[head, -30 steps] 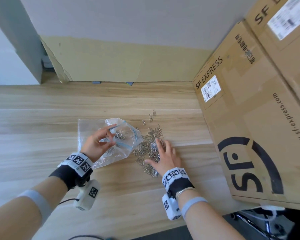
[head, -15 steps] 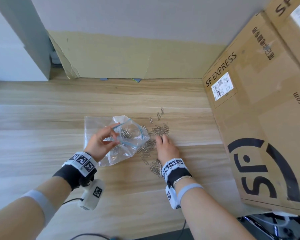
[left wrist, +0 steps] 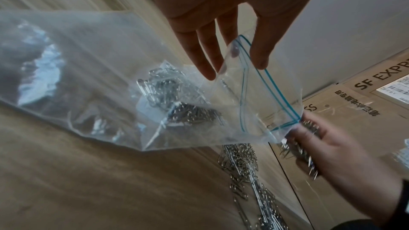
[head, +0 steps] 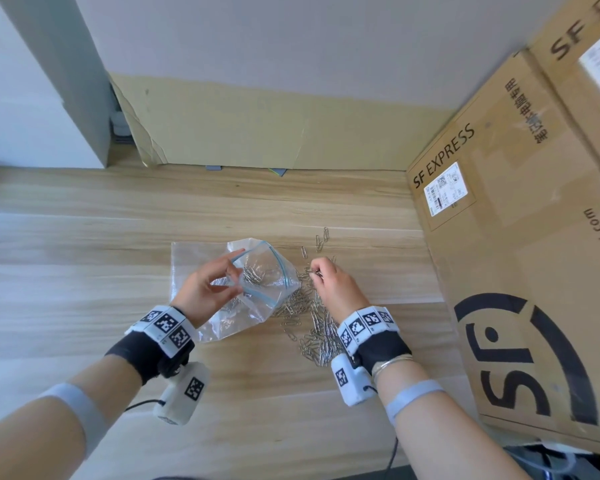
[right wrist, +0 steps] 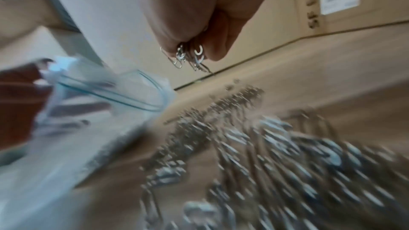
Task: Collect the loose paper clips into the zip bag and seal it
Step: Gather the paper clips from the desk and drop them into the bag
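Observation:
A clear zip bag with a blue zip line lies on the wooden table, its mouth held up and open toward the right. My left hand pinches the bag's near rim between thumb and fingers. Several paper clips lie inside the bag. A pile of loose silver paper clips is spread on the table to the right of the bag. My right hand is lifted above the pile, just right of the bag mouth, gripping a small bunch of paper clips in its fingertips.
Large SF Express cardboard boxes stand close on the right, right beside the clip pile. A flat cardboard sheet leans on the back wall. A few stray clips lie farther back. Bare wooden table spreads to the left.
My right hand, which lay flat on the pile, has gathered a bunch of clips and risen toward the bag mouth. My left hand keeps the bag open.

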A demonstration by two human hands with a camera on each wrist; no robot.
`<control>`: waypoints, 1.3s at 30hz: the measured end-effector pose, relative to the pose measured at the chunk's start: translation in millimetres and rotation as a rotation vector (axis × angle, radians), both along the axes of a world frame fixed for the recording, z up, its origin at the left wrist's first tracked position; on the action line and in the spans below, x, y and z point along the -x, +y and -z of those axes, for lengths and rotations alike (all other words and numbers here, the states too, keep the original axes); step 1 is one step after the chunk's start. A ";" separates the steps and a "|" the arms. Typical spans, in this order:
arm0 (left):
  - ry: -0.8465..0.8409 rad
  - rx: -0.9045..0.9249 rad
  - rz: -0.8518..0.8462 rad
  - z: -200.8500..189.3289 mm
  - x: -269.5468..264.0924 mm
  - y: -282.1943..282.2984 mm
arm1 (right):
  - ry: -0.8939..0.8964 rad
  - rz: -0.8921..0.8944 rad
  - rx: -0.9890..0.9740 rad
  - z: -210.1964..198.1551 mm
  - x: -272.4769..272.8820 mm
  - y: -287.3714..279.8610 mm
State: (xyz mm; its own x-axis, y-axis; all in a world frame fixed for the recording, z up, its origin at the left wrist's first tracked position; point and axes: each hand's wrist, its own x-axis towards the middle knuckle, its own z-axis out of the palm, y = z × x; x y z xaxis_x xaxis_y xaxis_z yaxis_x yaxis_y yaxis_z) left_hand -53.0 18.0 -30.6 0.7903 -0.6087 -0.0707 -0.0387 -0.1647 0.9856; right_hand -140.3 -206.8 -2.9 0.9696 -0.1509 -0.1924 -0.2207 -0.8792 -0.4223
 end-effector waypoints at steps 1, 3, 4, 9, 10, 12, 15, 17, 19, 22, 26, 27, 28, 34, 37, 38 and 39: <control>-0.002 0.001 0.002 -0.8 0.1 -0.4 | -0.014 -0.049 -0.021 -9.1 -5.6 5.4; -0.022 -0.009 0.012 -2.6 0.5 -0.7 | -0.001 -0.185 -0.026 -24.1 -20.4 19.3; -0.035 -0.016 0.020 -3.5 0.8 -0.1 | 0.024 -0.270 0.003 -29.1 -28.6 27.0; -0.033 0.010 0.054 -8.0 0.6 6.3 | 0.197 -0.457 0.087 -32.9 -62.9 54.4; -0.031 0.015 0.046 -8.1 -0.2 7.9 | 0.214 -0.467 0.083 -34.5 -66.3 59.2; -0.017 0.021 0.020 -8.0 -1.4 9.5 | 0.224 -0.475 0.058 -37.1 -69.7 67.1; 0.002 0.051 0.011 -7.4 -2.3 10.9 | 0.162 -0.484 0.000 -35.9 -69.0 68.8; 0.017 0.055 0.000 -5.9 -2.7 12.1 | 0.022 -0.448 -0.074 -34.3 -64.4 59.2; 0.048 0.057 -0.022 -4.5 -3.0 13.2 | -0.130 -0.289 -0.143 -28.5 -60.7 38.9; 0.081 0.061 -0.048 -3.8 -3.5 14.4 | -0.168 0.068 -0.197 -12.0 -57.4 -1.1; 0.078 0.047 -0.061 -1.5 -7.7 19.2 | 0.161 0.194 -0.106 29.8 -58.8 -45.9; 0.082 0.049 -0.064 -0.9 -8.7 20.5 | 0.200 0.190 -0.058 37.8 -59.5 -52.0; 0.089 0.053 -0.070 0.3 -9.7 22.1 | 0.218 0.184 -0.018 42.4 -60.4 -54.7; 0.070 0.053 -0.079 2.8 -13.6 25.9 | 0.107 0.172 -0.210 45.8 -48.6 -38.4; 0.055 0.038 -0.065 1.8 -15.6 25.3 | 0.099 0.178 -0.277 51.2 -25.1 -29.8; 0.055 0.038 -0.061 2.0 -16.6 25.0 | 0.089 0.171 -0.279 53.2 -18.1 -27.4; 0.058 0.039 -0.057 2.2 -17.5 24.8 | 0.082 0.164 -0.276 56.3 -12.8 -26.3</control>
State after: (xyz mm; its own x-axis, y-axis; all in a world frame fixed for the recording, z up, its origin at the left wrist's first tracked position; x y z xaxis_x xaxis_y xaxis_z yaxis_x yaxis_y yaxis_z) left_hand -35.4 42.8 -32.8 0.8189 -0.5661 -0.0945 0.0273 -0.1260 0.9917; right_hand -127.5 -233.1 -59.2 0.9165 -0.2349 -0.3238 -0.3925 -0.6844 -0.6145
